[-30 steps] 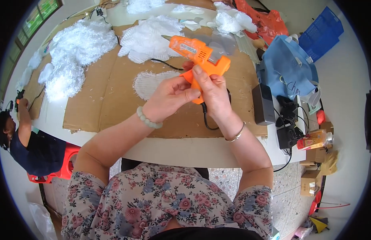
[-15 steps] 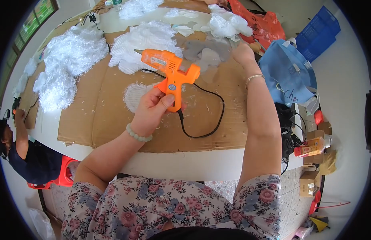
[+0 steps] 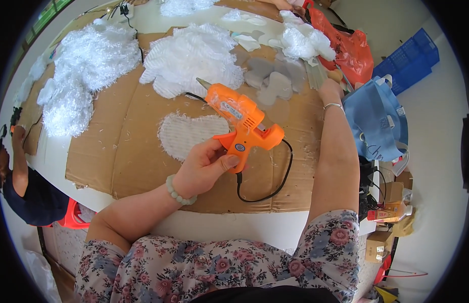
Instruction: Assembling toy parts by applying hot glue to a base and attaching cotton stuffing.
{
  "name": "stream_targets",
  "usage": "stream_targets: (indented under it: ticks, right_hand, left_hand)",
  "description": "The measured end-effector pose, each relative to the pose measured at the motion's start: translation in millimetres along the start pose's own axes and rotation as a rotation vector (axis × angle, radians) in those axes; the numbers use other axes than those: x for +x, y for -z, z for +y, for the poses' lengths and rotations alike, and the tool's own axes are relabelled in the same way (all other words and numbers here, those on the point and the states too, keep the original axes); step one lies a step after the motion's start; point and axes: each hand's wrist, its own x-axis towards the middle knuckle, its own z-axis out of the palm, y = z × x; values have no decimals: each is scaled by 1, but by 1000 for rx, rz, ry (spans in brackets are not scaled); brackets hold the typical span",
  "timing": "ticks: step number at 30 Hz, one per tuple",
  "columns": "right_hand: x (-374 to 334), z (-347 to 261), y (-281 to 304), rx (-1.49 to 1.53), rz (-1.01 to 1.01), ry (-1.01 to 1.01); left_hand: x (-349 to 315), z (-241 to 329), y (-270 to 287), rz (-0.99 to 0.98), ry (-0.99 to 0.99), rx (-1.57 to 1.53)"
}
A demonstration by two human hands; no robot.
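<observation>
Head view, one moment at a craft counter [image 3: 315, 230]. Left hand [image 3: 201, 169]: closed round the grip of an orange glue gun [image 3: 242, 121], thumb on the handle base, nozzle raised and aimed up-left, away from the person. Black cord [image 3: 275, 189]: loops from the handle base down past the left hand onto brown cardboard sheet [image 3: 118, 151]. White fringed flat piece [image 3: 186, 134]: lies on the cardboard just beyond the left hand, under the gun. Right hand [image 3: 329, 87]: stretched far forward at the grey cut shapes [image 3: 275, 83]; whether it grips anything cannot be told. White fluffy heaps [image 3: 191, 55]: beyond both hands. Handling note, as judgement: keep the nozzle pointed clear of the right forearm, the cord slack and off the fringed piece, and the grip firm while the other hand is occupied
</observation>
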Motion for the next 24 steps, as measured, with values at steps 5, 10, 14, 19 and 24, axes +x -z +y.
stream_targets:
  ticks: [5, 10, 14, 19, 24]
  right_hand:
    - [-5, -1, 9, -88, 19, 15]
    - [-46, -4, 44, -73, 238, 133]
    - [-124, 1, 83, -104, 305, 284]
    - [-223, 37, 71, 29, 435, 429]
    - [-332, 65, 28, 252, 331, 458]
  left_hand:
    - [0, 0, -1, -9, 3, 17]
    - [-2, 2, -4, 1, -4, 23]
    - [0, -3, -5, 7, -21, -13]
    - [2, -2, 0, -13, -97, 109]
    - [6, -11, 2, -39, -198, 112]
